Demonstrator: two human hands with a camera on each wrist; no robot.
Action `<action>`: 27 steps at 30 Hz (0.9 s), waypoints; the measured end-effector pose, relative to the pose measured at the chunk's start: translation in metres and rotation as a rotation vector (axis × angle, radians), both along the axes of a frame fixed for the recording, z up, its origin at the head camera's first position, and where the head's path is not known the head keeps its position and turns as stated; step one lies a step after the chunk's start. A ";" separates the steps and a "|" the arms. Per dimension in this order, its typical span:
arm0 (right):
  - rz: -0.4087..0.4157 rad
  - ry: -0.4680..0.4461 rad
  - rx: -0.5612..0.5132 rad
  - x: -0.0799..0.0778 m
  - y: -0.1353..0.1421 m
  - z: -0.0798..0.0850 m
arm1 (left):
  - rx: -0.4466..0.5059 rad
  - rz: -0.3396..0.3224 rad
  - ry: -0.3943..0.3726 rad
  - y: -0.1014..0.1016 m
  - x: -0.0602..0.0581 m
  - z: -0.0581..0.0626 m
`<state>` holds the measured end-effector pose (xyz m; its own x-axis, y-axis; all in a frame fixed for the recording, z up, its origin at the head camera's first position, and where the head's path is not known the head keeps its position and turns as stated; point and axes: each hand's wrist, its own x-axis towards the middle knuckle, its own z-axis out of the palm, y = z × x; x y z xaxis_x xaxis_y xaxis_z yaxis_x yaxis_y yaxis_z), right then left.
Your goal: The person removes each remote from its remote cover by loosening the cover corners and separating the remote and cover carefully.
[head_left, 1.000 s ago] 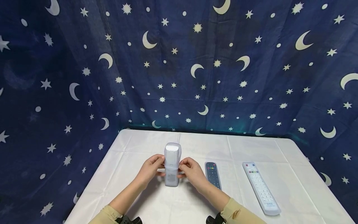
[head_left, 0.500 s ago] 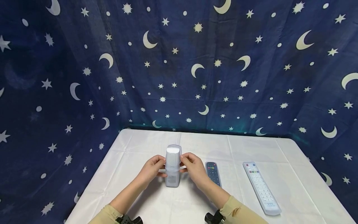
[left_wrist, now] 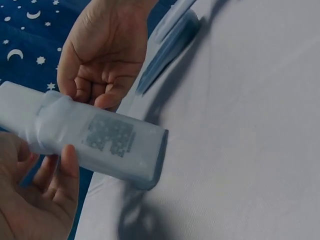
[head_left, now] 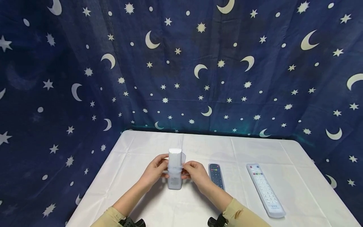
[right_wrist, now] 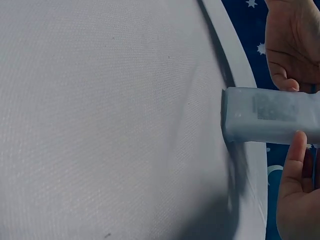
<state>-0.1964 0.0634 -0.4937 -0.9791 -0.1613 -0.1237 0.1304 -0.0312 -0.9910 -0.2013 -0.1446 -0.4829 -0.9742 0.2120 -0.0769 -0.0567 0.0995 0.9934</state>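
Gripping the bunched cover (head_left: 174, 178) on a white remote (head_left: 175, 157), left hand (head_left: 154, 170) and right hand (head_left: 196, 172) sit either side, equally near, in the head view. Left wrist: long axis runs between 'em. Right wrist: covered end's by the table (right_wrist: 100, 125).

White remote (head_left: 175, 156) upright, translucent sleeve (head_left: 174, 181) bunched midway.

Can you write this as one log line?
left hand, right hand: grip cover | held remote: top bare, cover bunched midway | dark remote, pale remote: on table
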 end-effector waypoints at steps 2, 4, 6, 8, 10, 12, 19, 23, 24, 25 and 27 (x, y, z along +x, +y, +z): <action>0.001 -0.016 -0.027 0.000 0.000 0.000 | -0.001 -0.037 0.012 -0.001 0.000 0.000; 0.002 -0.027 -0.039 -0.001 0.001 -0.001 | -0.027 -0.087 0.035 -0.002 0.000 -0.001; -0.002 -0.034 -0.046 -0.001 0.002 -0.002 | -0.070 -0.135 0.071 -0.002 0.000 -0.002; -0.003 -0.039 -0.047 -0.002 0.003 -0.002 | -0.122 -0.160 0.112 -0.002 0.000 -0.004; -0.003 -0.036 -0.042 -0.002 0.003 -0.002 | -0.165 -0.158 0.141 0.000 0.000 -0.006; -0.015 -0.034 -0.036 -0.003 0.004 -0.001 | -0.183 -0.140 0.146 0.001 -0.001 -0.007; -0.150 0.044 0.012 -0.015 0.015 0.011 | -0.194 -0.101 0.126 0.003 -0.002 -0.008; -0.110 0.115 -0.014 -0.022 0.025 0.025 | -0.200 -0.101 0.126 0.005 -0.002 -0.007; -0.087 0.138 -0.013 -0.024 0.027 0.029 | -0.207 -0.100 0.130 0.005 -0.003 -0.007; -0.061 0.160 -0.012 -0.025 0.029 0.032 | -0.212 -0.098 0.135 0.005 -0.003 -0.007; -0.007 0.198 -0.012 -0.027 0.032 0.038 | -0.219 -0.093 0.142 0.006 -0.003 -0.008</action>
<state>-0.2237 0.0958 -0.4557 -0.9852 -0.1551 0.0732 -0.0673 -0.0431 -0.9968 -0.2043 -0.1390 -0.4909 -0.9558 0.2941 0.0052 0.1008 0.3107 0.9452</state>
